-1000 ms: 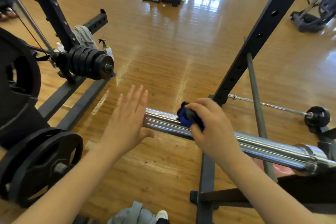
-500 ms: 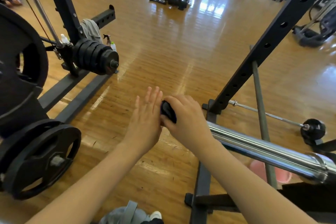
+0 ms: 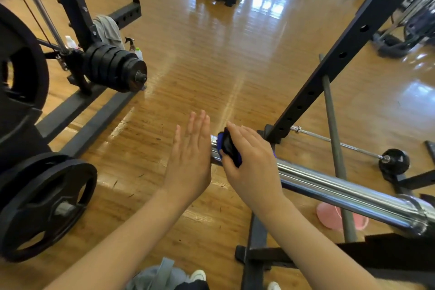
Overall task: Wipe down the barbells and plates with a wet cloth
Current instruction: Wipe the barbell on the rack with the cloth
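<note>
Gripping a dark blue cloth (image 3: 229,148) wrapped over the shiny barbell sleeve (image 3: 329,186), the right hand (image 3: 249,160) sits right at the bar's free end, while the left hand (image 3: 190,155) is flat and open, fingers straight, its palm set against the end face – whether it actually presses there I cannot tell. The bar lies across the dark rack (image 3: 329,63), running off to the lower right. To do this pass well, I would keep the cloth folded snugly round the steel, brace the end with the flat palm so the sleeve does not spin, and draw the cloth along in one firm stroke – twisting a little to catch the underside. The black plates (image 3: 47,205) at left look untouched.
</note>
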`<action>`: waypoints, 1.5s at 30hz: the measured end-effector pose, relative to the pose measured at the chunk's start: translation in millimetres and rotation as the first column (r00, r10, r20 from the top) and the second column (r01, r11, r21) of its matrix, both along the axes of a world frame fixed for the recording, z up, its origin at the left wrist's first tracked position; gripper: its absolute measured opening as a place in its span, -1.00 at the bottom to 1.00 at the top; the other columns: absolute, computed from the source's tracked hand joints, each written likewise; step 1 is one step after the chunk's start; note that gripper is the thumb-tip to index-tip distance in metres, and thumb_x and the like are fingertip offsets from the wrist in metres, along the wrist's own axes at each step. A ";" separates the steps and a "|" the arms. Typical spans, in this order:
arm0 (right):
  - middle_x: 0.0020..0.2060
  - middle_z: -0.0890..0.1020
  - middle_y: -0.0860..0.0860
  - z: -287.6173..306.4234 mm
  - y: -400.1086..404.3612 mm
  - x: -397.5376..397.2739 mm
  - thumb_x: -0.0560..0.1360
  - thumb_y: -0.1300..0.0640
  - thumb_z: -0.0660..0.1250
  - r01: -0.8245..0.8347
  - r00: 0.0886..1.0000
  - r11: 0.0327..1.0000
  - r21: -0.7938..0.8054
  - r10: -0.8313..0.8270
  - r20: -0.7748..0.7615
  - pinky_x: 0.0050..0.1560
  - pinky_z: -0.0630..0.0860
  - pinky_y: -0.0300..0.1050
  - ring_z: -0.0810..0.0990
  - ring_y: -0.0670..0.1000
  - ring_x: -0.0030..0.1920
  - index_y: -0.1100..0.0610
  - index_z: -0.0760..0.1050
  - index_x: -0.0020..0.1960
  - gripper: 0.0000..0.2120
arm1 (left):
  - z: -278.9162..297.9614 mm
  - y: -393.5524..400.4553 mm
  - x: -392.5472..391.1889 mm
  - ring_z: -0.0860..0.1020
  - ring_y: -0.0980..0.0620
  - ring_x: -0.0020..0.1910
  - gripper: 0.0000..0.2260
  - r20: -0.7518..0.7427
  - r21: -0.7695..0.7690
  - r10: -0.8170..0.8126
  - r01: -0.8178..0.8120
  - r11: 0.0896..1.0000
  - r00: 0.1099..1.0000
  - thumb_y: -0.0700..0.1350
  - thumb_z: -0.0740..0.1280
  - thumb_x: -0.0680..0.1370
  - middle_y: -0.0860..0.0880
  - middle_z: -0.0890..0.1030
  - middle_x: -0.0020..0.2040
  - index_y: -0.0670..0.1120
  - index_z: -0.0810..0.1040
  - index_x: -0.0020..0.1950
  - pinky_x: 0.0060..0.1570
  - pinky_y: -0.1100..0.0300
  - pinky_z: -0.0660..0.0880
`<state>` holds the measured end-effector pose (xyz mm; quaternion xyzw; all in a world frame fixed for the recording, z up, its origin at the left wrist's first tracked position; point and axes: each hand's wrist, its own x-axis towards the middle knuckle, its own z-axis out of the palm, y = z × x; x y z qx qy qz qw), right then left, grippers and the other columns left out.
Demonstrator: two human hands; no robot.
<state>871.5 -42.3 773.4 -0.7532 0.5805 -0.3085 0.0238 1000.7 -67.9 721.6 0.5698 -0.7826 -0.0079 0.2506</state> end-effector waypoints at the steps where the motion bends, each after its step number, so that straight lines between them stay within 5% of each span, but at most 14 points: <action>1: 0.18 0.59 0.13 -2.5 2.0 1.3 0.35 0.25 0.44 0.024 1.000 1.000 0.004 -0.024 0.005 0.22 0.48 0.11 0.53 0.16 0.22 0.26 0.49 0.28 -0.50 | 0.4 0.6 0.0 0.03 -0.13 0.50 -0.09 0.009 -0.004 0.001 -0.001 1.000 1.000 -0.37 0.44 0.30 -0.23 0.14 0.51 -0.25 -0.02 0.51 0.44 -0.03 -0.04; 9: 0.05 0.64 0.10 -5.1 14.8 -10.1 0.35 0.34 0.44 -0.096 0.995 0.974 -0.208 0.094 -0.017 0.13 0.50 -0.09 0.58 0.06 0.08 0.25 0.61 0.10 -0.68 | 3.7 4.1 -2.8 0.12 -0.15 0.49 -0.14 0.036 -0.002 0.047 -0.047 0.999 0.998 -0.33 0.43 0.31 -0.23 0.18 0.50 -0.27 0.03 0.50 0.43 -0.07 0.06; 13: 0.06 0.63 0.15 -1.5 -0.5 7.7 0.31 0.35 0.46 -0.127 0.990 0.978 -0.169 0.115 -0.078 0.13 0.49 -0.05 0.60 0.12 0.05 0.32 0.56 0.16 -0.58 | 4.1 3.7 -2.3 0.10 -0.17 0.50 -0.26 0.124 -0.012 0.050 -0.048 0.999 0.991 -0.26 0.35 0.37 -0.24 0.15 0.51 -0.30 0.11 0.49 0.43 -0.09 0.04; 15: 0.09 0.62 0.16 -6.3 0.4 7.1 0.29 0.35 0.51 -0.127 0.986 0.983 -0.134 0.110 -0.129 0.13 0.52 0.01 0.60 0.15 0.08 0.32 0.54 0.19 -0.53 | 9.3 5.4 -1.5 0.06 -0.17 0.50 -0.16 0.097 0.053 0.030 -0.035 0.998 0.995 -0.28 0.39 0.35 -0.21 0.06 0.52 -0.26 -0.01 0.51 0.46 -0.09 0.04; 19: 0.04 0.63 0.11 -14.8 19.9 -19.1 0.24 0.40 0.54 -0.152 0.977 0.976 -0.156 0.125 -0.171 0.12 0.48 -0.06 0.58 0.11 0.06 0.23 0.61 0.11 -0.56 | 19.4 8.5 0.1 -0.36 -0.01 0.47 -0.16 0.046 0.188 -0.037 0.028 0.982 0.998 -0.27 0.21 0.54 -0.04 -0.38 0.47 -0.09 -0.49 0.41 0.39 0.10 -0.35; 24: -0.03 0.65 0.12 -7.3 30.7 -35.1 0.32 0.38 0.46 -0.149 0.989 0.952 -0.266 0.140 -0.051 0.06 0.51 -0.08 0.54 0.05 0.02 0.26 0.63 0.04 -0.70 | 29.2 9.8 4.1 -0.42 -0.05 0.45 -0.18 0.159 0.201 -0.040 0.008 0.980 0.986 -0.16 0.16 0.60 -0.05 -0.51 0.40 -0.14 -0.59 0.31 0.41 0.01 -0.33; 31: 0.08 0.63 0.14 -13.4 1.6 8.6 0.27 0.35 0.54 -0.247 0.951 0.952 -0.179 0.203 -0.236 0.05 0.53 0.03 0.60 0.16 0.07 0.27 0.59 0.13 -0.56 | 36.1 15.7 22.4 -0.44 -0.02 0.40 -0.17 0.243 0.269 0.065 -0.132 0.954 0.968 -0.04 0.18 0.60 -0.11 -0.45 0.45 -0.18 -0.55 0.33 0.45 -0.01 -0.25; 38: -0.05 0.66 0.14 1.5 19.5 -33.5 0.24 0.41 0.53 -0.096 0.995 0.978 -0.186 0.088 -0.053 -0.03 0.57 0.06 0.63 0.17 -0.08 0.30 0.60 0.09 -0.58 | 31.1 22.4 28.4 -0.42 -0.04 0.42 -0.16 0.200 0.227 0.021 -0.067 0.972 0.980 -0.05 0.22 0.58 -0.09 -0.44 0.41 -0.17 -0.50 0.37 0.38 0.04 -0.36; 42: -0.03 0.65 0.12 4.8 1.4 5.4 0.23 0.39 0.48 -0.182 0.979 0.971 -0.153 0.164 -0.124 -0.02 0.56 0.03 0.62 0.16 -0.05 0.28 0.60 0.07 -0.60 | 28.3 21.1 18.1 -0.16 -0.11 0.49 -0.07 0.202 0.104 -0.026 0.005 0.995 0.979 -0.03 0.44 0.42 -0.17 -0.15 0.50 -0.24 -0.20 0.47 0.40 -0.02 -0.14; 45: 0.02 0.65 0.12 -9.5 8.5 3.9 0.25 0.38 0.49 -0.170 0.968 0.977 -0.130 0.141 -0.206 -0.03 0.56 0.05 0.62 0.17 0.00 0.26 0.60 0.07 -0.61 | 29.3 18.4 16.8 -0.39 -0.04 0.42 -0.12 0.225 0.196 -0.043 -0.002 0.981 0.973 0.03 0.29 0.55 -0.10 -0.39 0.43 -0.18 -0.42 0.40 0.37 0.03 -0.34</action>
